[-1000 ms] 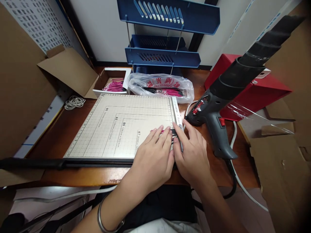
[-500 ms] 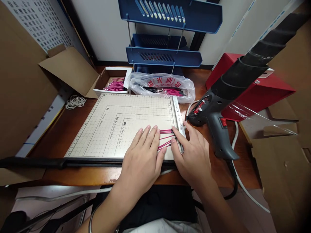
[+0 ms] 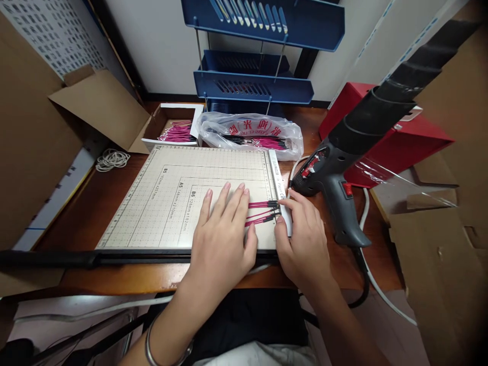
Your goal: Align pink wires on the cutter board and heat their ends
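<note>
My left hand (image 3: 224, 236) lies open and flat, palm down, fingers slightly spread, on the pale gridded board of a paper cutter (image 3: 152, 203). Several pink wires (image 3: 263, 205) with black ends stick out from under that hand toward my right, in an upper bunch lying side by side and a lower, slanting one; the rest of their length is hidden beneath my fingers. My right hand (image 3: 305, 241) is at the white strip (image 3: 277, 175) along the board's right edge, its fingers loosely bent, the tips of thumb and forefinger apart, with the black wire ends just beside them. I see it closed on nothing, and I cannot tell how firmly it touches the ends. A metal bracelet (image 3: 148, 343) circles my left wrist. The cutter's black handle (image 3: 49, 259) reaches out to the left along the near edge of the table (image 3: 152, 277). Beyond the board, a small open box (image 3: 198, 122) holds more pink wires, and next to it a clear plastic bag (image 3: 247, 122) holds pink and black ones. A blue rack (image 3: 253, 86) stands behind them. To my right a grey heat gun (image 3: 348, 218) points upward, in front of a red box (image 3: 423, 140).
</note>
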Demonstrator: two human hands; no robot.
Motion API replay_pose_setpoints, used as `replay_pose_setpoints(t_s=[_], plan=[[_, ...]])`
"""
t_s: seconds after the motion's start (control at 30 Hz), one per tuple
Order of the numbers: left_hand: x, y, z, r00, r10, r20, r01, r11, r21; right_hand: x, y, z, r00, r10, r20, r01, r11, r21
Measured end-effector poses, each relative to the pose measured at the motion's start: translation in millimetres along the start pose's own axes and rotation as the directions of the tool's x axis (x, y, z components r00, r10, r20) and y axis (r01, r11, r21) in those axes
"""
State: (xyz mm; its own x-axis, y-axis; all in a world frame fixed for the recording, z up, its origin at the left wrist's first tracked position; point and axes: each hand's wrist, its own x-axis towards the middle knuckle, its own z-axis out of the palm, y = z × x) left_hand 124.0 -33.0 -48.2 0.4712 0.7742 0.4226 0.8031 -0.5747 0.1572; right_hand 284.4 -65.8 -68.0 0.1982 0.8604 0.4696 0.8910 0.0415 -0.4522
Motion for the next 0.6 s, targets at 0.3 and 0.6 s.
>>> replay_pose_setpoints(t_s=[0.3,0.6], plan=[[-7,13,0.4,0.999,0.034,0.007,-0.034,0.999,0.012,0,1,0,0.999,0.017,0.027,-0.017,1.000,0.005],[-11,27,9.7,0.984,0.138,0.108,-0.140,0.990,0.010,0,1,1,0.996,0.074,0.054,-0.075,0.997,0.017]])
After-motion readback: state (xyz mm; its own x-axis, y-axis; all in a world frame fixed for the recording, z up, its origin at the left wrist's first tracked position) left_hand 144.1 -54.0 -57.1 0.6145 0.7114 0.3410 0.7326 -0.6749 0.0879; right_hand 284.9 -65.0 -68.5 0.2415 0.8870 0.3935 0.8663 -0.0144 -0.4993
